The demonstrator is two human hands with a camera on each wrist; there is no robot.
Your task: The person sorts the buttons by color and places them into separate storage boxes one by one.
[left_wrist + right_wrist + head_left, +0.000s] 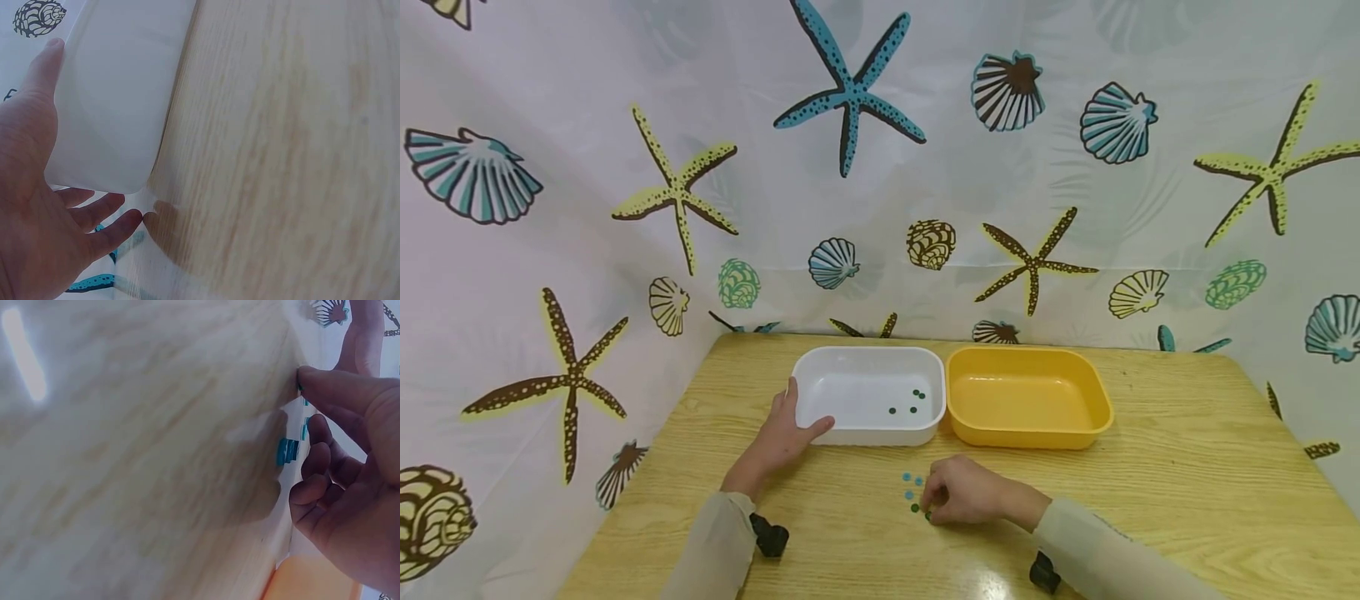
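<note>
My left hand grips the left front corner of a white tub, thumb over the front rim and fingers along the end. In the left wrist view its fingers lie against the tub's end wall. Several small dark green buttons lie in the tub's right half. At the tabletop, my right hand pinches a green button between thumb and forefinger. Just left of those fingertips lie another green button and blue buttons. The right wrist view shows the other fingers loosely curled above teal buttons.
A yellow tub stands against the white tub's right side. Both are towards the back of the wooden table. Behind it hangs a white curtain printed with starfish and shells, which also runs along both sides.
</note>
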